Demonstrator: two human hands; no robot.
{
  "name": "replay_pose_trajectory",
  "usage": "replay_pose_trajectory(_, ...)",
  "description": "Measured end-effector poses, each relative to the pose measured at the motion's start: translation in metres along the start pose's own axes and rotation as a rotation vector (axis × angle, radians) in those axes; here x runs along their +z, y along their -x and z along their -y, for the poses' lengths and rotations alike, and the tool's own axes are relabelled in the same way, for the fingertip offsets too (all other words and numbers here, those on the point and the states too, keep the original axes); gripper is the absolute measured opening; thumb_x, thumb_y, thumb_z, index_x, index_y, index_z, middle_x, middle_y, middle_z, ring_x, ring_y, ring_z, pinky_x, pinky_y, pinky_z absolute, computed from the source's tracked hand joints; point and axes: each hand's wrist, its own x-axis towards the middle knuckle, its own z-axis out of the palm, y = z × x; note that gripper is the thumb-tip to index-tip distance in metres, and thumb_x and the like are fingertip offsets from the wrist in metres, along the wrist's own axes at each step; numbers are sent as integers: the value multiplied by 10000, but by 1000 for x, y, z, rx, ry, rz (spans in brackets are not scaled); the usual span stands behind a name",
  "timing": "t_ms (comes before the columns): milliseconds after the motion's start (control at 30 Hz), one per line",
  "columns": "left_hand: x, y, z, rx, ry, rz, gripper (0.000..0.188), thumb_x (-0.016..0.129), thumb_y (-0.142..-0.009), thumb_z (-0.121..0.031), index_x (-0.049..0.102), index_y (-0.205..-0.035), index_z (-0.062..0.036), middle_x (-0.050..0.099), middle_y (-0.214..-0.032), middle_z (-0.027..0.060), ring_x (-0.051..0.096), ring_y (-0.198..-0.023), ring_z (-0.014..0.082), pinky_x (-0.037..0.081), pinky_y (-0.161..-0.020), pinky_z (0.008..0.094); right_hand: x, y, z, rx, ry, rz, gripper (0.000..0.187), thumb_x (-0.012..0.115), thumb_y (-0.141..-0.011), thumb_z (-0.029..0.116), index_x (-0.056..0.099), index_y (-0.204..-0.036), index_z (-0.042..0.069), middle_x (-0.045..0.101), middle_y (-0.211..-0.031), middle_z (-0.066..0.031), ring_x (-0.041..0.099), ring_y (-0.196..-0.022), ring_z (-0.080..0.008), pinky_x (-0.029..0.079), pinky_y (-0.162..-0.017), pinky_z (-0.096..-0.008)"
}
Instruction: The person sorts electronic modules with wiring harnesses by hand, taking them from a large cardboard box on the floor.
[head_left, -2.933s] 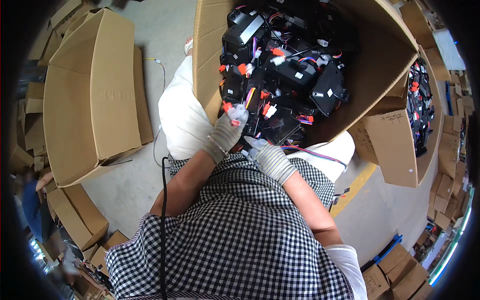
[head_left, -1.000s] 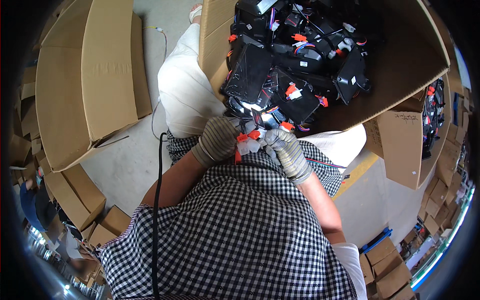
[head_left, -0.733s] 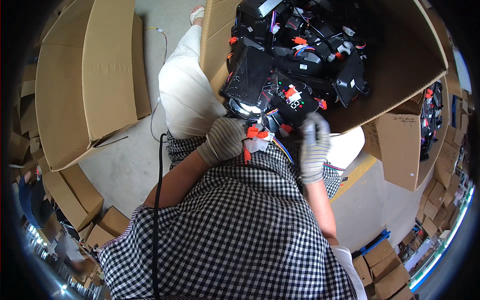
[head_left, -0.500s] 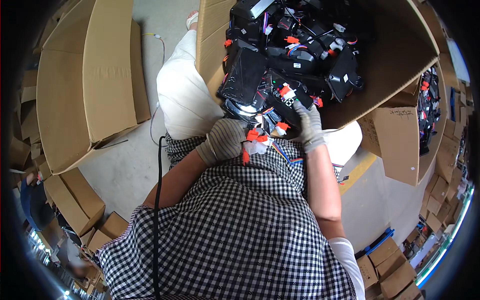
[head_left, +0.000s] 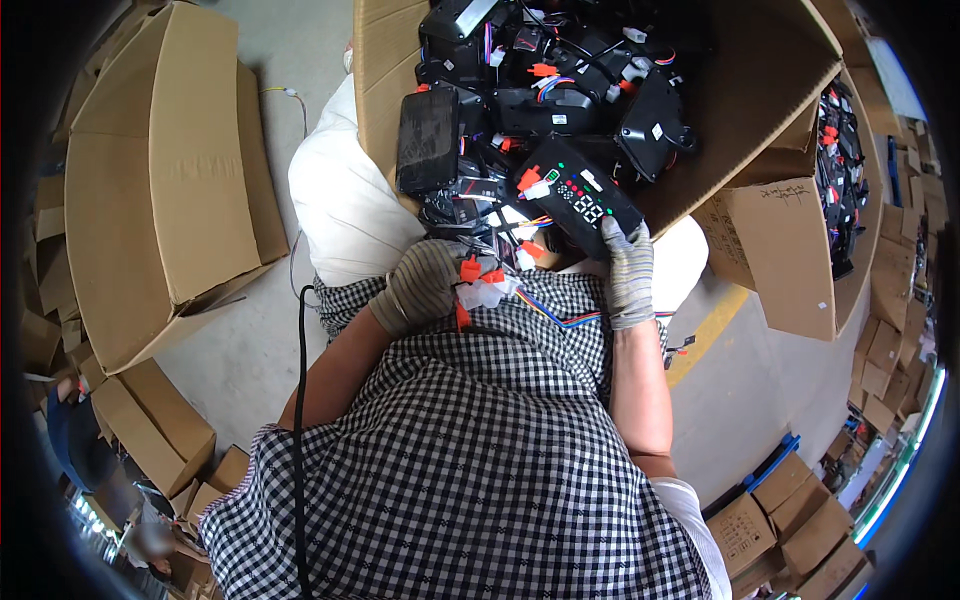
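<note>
My right hand (head_left: 630, 272), in a striped work glove, grips the lower right corner of a black display panel (head_left: 577, 205) with lit white segments and small coloured marks. The panel is tilted at the near edge of a big cardboard box (head_left: 388, 75). Closed beside a cluster of orange and white plug connectors (head_left: 486, 284) is my gloved left hand (head_left: 420, 285); its fingertips are partly hidden and it appears to hold that cluster. Coloured wires (head_left: 560, 318) run from the connectors across the checked apron to the right. Several black plastic units (head_left: 428, 140) with wires and plugs fill the box.
An open cardboard box (head_left: 200, 190) stands on the left. To the right, another carton (head_left: 775, 250) adjoins a box of similar black units (head_left: 840, 180). A black cable (head_left: 302, 440) hangs down over the apron. Stacked cartons (head_left: 790, 510) lie at lower right.
My right hand has taken hold of the display panel and lifted and turned it toward me, so its face shows more fully. My left hand stays by the connectors. The view has shifted slightly.
</note>
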Motion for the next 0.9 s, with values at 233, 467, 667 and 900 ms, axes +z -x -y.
replay_pose_trajectory(233, -10, -15, -12, -44, 315, -226, 328, 619, -799, -208, 612, -1088, -52, 635, -980, 113, 606, -846, 282, 475, -799, 378, 56, 77, 51, -103, 757, 626, 401, 612, -852, 220, 504, -1170, -1, 559, -1074, -194, 546, -1043, -298, 411, -903, -357)
replay_pose_trajectory(467, -16, -27, -16, -251, 475, -287, 314, 601, -760, -59, 595, -1073, -89, 651, -949, 105, 617, -833, 279, 497, -731, 366, 31, 34, 66, -5, 364, 163, 233, 543, -916, 271, 632, -953, 59, 508, -603, 29, 425, -488, -85, 348, -480, -224)
replay_pose_trajectory(667, -5, -94, -17, -491, -295, 303, 272, 612, -788, -220, 620, -1025, -86, 614, -1025, 136, 646, -880, 284, 517, -719, 401, 37, 31, 82, 64, 327, 285, 337, 544, -922, 336, 627, -1016, 23, 459, -613, 74, 382, -538, -8, 305, -509, -168)
replay_pose_trajectory(900, -7, -82, -1, -431, -43, 234, 362, 642, -772, -291, 601, -1038, -49, 657, -966, 146, 635, -901, 296, 511, -729, 389, 40, 50, 55, 94, 145, 227, 305, 520, -929, 354, 612, -934, 63, 491, -599, 51, 377, -496, -13, 269, -458, -160)
